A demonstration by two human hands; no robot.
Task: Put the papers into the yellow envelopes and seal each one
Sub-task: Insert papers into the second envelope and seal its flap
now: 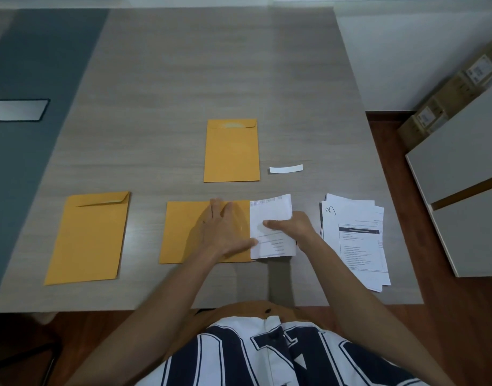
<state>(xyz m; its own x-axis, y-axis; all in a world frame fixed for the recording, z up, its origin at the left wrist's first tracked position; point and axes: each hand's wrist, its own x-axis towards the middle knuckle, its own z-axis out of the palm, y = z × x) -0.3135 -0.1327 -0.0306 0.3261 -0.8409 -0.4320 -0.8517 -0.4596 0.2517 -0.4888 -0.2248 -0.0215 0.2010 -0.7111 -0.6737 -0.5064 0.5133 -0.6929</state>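
1. Head view: the left hand (pixel 225 232) lies flat, fingers spread, on the middle envelope (pixel 183 232), which lies sideways on the table (pixel 155 79); the palm hides the envelope's mouth.
2. The right hand (pixel 292 229) pinches a sheet of paper (pixel 271 218) sticking out of that envelope's right end; how much of the sheet sits inside cannot be seen.
3. The paper stack (pixel 356 240) lies to the right, its print too small to read.
4. A left envelope (pixel 91 238) has its flap raised; a far envelope (pixel 231 151) lies beside a white strip (pixel 286 168).
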